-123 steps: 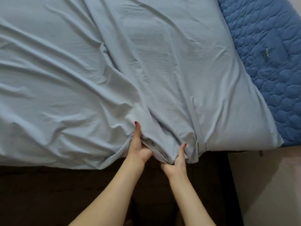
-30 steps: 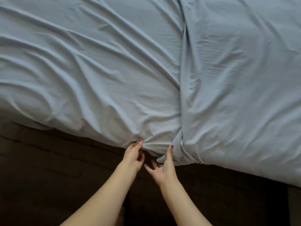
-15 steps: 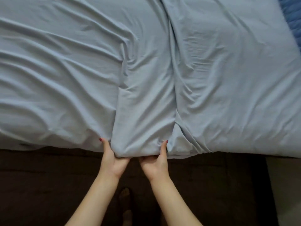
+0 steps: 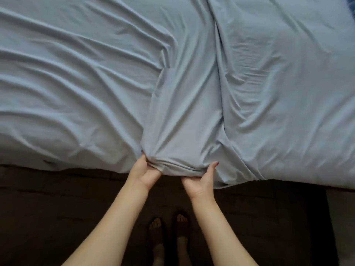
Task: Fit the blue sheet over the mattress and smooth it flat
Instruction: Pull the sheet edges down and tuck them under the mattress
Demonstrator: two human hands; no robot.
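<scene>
A pale blue sheet (image 4: 115, 83) covers the mattress and fills the upper view, heavily wrinkled. A long raised fold (image 4: 184, 112) runs from the near edge up toward the middle. My left hand (image 4: 143, 172) grips the bunched near edge of the sheet at the fold's left side, thumb on top, fingers hidden under the fabric. My right hand (image 4: 201, 181) grips the same edge at the fold's right side, thumb up against the cloth. A sliver of darker blue quilted mattress (image 4: 352, 4) shows at the far top right.
The dark brown bed base (image 4: 57, 208) runs below the sheet's edge across the view. My feet in sandals (image 4: 169, 227) stand close against it. A strip of pale floor (image 4: 342, 217) lies at the right.
Both hands have gathered more of the sheet's edge into a bunch between them and drawn it toward me. The view has shifted a little to the left.
</scene>
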